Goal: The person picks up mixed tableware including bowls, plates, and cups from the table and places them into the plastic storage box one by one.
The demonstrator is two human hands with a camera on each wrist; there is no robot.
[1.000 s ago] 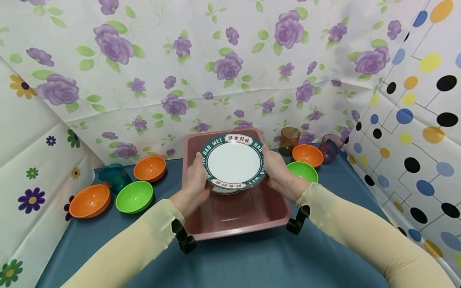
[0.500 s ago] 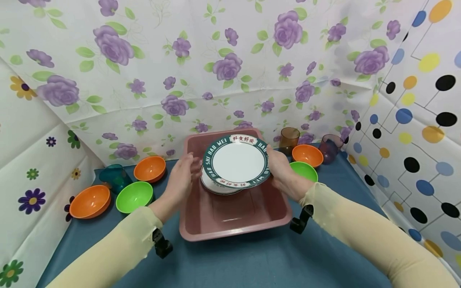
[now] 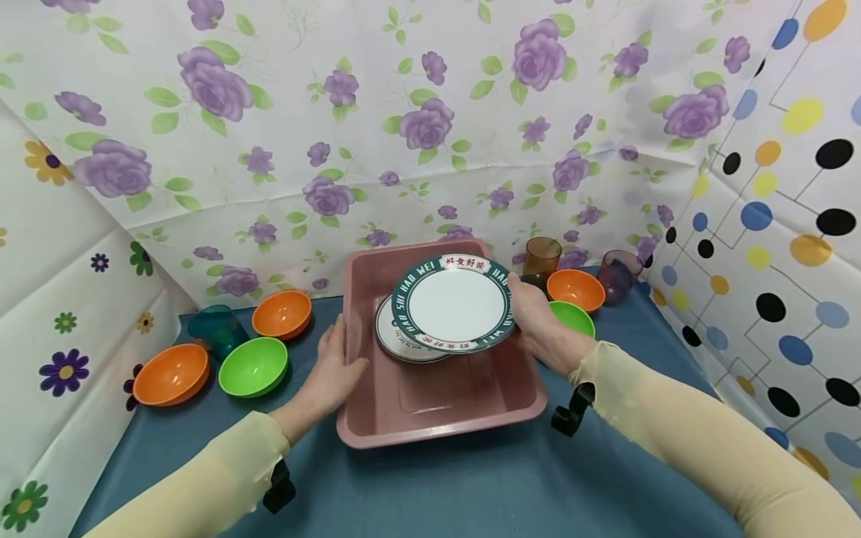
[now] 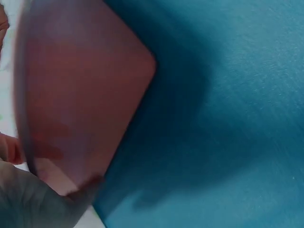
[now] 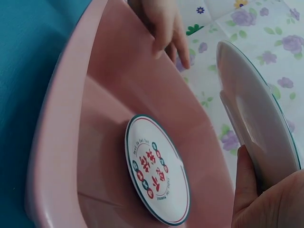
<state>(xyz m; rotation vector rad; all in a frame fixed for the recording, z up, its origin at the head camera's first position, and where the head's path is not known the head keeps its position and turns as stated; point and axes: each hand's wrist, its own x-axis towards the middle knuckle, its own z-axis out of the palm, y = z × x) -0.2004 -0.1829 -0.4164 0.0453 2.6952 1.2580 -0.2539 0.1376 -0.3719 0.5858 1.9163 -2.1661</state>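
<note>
My right hand (image 3: 543, 321) grips the right edge of a white plate (image 3: 460, 305) with a green lettered rim. The plate is raised and tilted over a pink plastic basin (image 3: 440, 432). In the right wrist view its pale underside shows, with fingers (image 5: 245, 178) against it. Inside the basin lies another white plate (image 5: 159, 173) with red writing and a thin dark edge, partly covered by the raised one in the head view. My left hand (image 3: 328, 382) holds the basin's left rim, thumb over the inner side and fingers along the outside.
On the left stand two orange bowls (image 3: 171, 373), a green bowl (image 3: 253, 368) and a teal cup (image 3: 217, 330). To the right are an orange bowl (image 3: 575, 290), a green bowl (image 3: 573, 317), a brown cup (image 3: 541, 259) and a purple cup (image 3: 617, 276). Patterned sheets surround the blue table (image 3: 430, 486).
My left hand has let go of the green-rimmed plate and moved left and down to the basin's rim. The right hand has carried the plate slightly right, uncovering more of the lower plate.
</note>
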